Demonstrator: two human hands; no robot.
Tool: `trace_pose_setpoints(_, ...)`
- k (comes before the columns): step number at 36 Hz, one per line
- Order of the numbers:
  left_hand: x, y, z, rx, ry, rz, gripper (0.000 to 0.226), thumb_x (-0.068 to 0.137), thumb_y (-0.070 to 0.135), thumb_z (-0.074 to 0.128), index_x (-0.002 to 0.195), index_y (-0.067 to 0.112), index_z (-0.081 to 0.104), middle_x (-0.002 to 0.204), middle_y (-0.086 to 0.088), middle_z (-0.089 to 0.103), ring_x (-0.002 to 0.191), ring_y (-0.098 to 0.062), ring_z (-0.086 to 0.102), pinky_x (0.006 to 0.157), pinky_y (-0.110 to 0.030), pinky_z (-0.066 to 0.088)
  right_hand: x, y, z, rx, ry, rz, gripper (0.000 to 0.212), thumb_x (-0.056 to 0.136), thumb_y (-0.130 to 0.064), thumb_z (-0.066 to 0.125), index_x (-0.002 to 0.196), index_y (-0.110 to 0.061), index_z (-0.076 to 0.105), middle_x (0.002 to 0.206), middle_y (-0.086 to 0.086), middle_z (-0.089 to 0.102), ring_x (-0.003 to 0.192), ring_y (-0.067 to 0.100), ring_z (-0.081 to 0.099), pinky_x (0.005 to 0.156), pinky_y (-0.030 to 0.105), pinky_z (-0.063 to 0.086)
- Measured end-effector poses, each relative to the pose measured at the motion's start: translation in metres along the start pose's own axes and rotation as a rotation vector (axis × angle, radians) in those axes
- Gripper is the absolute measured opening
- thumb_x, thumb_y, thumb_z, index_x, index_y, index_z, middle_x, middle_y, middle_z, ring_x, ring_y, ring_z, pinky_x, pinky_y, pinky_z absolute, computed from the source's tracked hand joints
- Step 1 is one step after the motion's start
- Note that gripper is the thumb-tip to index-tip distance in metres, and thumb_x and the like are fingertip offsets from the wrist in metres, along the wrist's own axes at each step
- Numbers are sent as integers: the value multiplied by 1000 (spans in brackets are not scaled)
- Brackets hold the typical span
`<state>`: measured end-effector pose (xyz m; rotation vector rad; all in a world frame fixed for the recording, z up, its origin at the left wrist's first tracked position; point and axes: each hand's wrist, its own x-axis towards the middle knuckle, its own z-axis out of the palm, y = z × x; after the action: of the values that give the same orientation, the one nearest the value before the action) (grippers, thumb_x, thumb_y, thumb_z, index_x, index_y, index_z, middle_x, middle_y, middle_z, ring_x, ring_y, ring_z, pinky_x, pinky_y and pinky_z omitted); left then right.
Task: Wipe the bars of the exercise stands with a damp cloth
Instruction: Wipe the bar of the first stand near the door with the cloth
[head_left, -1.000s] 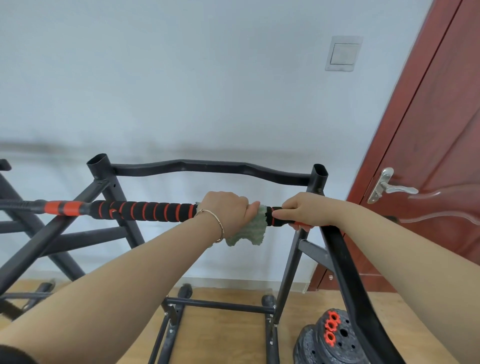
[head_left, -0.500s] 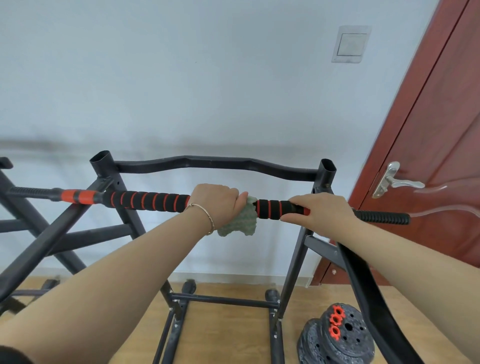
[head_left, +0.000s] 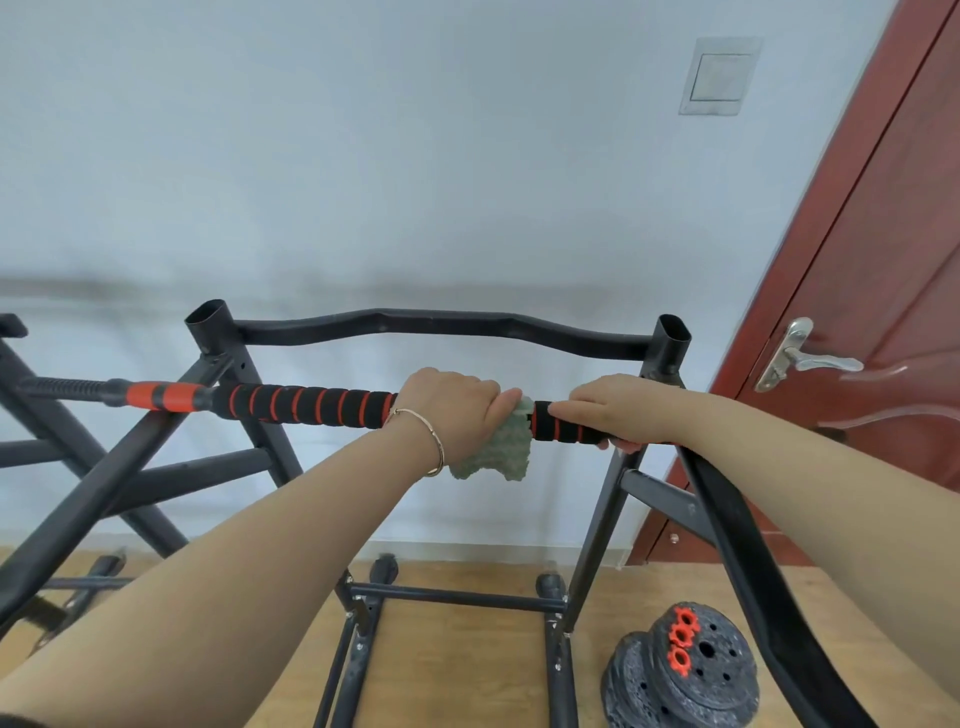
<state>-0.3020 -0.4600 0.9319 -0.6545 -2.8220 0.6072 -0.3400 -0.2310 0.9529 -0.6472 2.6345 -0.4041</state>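
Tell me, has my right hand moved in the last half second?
Yes: the right hand slid left along the padded bar, away from the stand's right post, toward the cloth.

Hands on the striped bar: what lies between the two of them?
Head view: between the left hand and right hand lie the edge of the green cloth and a short stretch of the bar.

Black foam bar (head_left: 311, 405) ringed with thin red stripes as I see it, pale green cloth (head_left: 498, 453), matte black stand (head_left: 441, 322), gold bracelet (head_left: 434, 444), reddish-brown door (head_left: 883, 249), silver handle (head_left: 802, 358), pale grey wall (head_left: 363, 156), light wood floor (head_left: 457, 670), speckled black weight plates (head_left: 717, 680) with orange-red nuts (head_left: 680, 636)
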Motion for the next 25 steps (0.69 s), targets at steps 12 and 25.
trace_pose_setpoints(12, 9, -5, -25, -328, -241, -151, 55, 103, 49, 13, 70, 21, 46, 77, -4, 61, 78, -24, 60, 74, -37, 50, -17, -2, 20, -390, 294, -73, 44, 98, -66, 32, 102, -25, 48, 79, -12, 52, 71, 11, 56, 66, 35, 51)
trace_pose_setpoints(25, -2, -4, -5, 1, -66, -72, 29, 92, 26, 55, 92, 19, 26, 71, 4, 44, 55, -17, 48, 49, -28, 44, -23, -9, 7, -206, 158, 76, 48, 89, -77, 43, 104, -32, 54, 86, -9, 62, 74, 11, 62, 69, 32, 52)
